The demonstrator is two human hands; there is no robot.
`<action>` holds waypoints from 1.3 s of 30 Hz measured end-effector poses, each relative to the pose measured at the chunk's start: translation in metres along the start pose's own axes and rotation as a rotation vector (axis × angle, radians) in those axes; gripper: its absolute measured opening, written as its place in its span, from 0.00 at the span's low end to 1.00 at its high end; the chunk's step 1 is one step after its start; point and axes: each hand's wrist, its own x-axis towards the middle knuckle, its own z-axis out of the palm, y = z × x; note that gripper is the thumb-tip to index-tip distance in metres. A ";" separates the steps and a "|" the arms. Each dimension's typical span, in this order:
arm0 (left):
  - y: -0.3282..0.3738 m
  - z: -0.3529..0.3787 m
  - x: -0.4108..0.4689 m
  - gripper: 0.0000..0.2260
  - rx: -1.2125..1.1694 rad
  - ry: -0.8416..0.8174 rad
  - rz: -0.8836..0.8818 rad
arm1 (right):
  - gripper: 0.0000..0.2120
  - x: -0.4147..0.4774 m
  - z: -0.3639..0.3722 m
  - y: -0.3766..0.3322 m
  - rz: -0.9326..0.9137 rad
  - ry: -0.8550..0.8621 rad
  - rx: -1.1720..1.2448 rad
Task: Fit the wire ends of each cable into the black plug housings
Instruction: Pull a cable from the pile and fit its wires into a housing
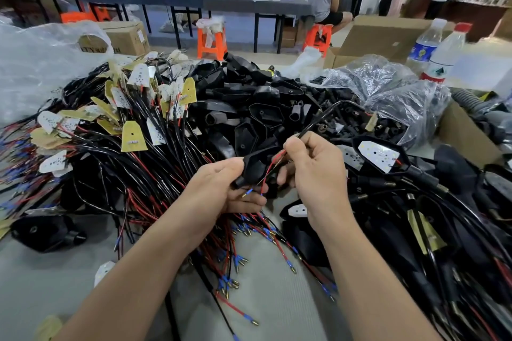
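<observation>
**While one hand grips a housing, the other pinches the wires**

Where the two hands meet above the table, the left hand (pixel 221 188) curls its fingers round a black plug housing (pixel 256 165), gripping it near its narrow end. The right hand (pixel 313 171) pinches a black cable (pixel 329 109) between thumb and forefinger (its other fingers are curled under, and whether they hold anything cannot be told). From that pinch a red wire (pixel 273 165) runs down across the housing's face. The blue-sleeved brass tips (pixel 248 192) lie just beside the left fingers, at the housing's narrow end. To the left sprawls a heap of cables with small boards (pixel 130 133), and behind the hands lies a heap of empty housings (pixel 263 102). To the right lies a finished housing with a white board (pixel 378 153) in it. Two water bottles (pixel 443 55) stand far right, near a clear plastic bag (pixel 393 83).
</observation>
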 end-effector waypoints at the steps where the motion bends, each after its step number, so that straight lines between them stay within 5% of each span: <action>1: 0.001 0.000 0.000 0.18 -0.033 -0.005 -0.022 | 0.16 0.000 0.000 -0.001 0.010 0.008 0.045; 6: 0.002 0.003 0.000 0.17 -0.037 0.042 -0.043 | 0.12 0.004 -0.004 -0.005 0.121 0.000 0.338; 12: -0.001 0.010 -0.002 0.12 0.162 0.127 -0.012 | 0.11 0.001 -0.009 -0.002 0.135 -0.089 0.261; 18: -0.008 0.014 -0.014 0.05 1.099 0.583 0.364 | 0.14 0.001 -0.010 -0.002 0.097 -0.066 0.127; 21: -0.005 0.018 -0.017 0.05 0.924 0.561 0.549 | 0.12 0.001 -0.008 -0.006 0.077 -0.082 0.180; 26: -0.008 0.020 -0.011 0.11 0.540 0.259 0.422 | 0.12 -0.001 -0.005 -0.014 0.117 -0.153 0.494; 30: -0.008 0.017 -0.008 0.08 0.366 0.197 0.387 | 0.11 -0.003 -0.003 -0.015 0.173 -0.216 0.638; 34: -0.007 0.012 -0.009 0.08 0.454 0.281 0.437 | 0.08 -0.007 -0.002 -0.013 0.093 -0.299 0.316; 39: -0.006 0.011 -0.017 0.03 0.866 0.375 0.492 | 0.08 -0.010 0.001 -0.012 -0.004 -0.289 0.001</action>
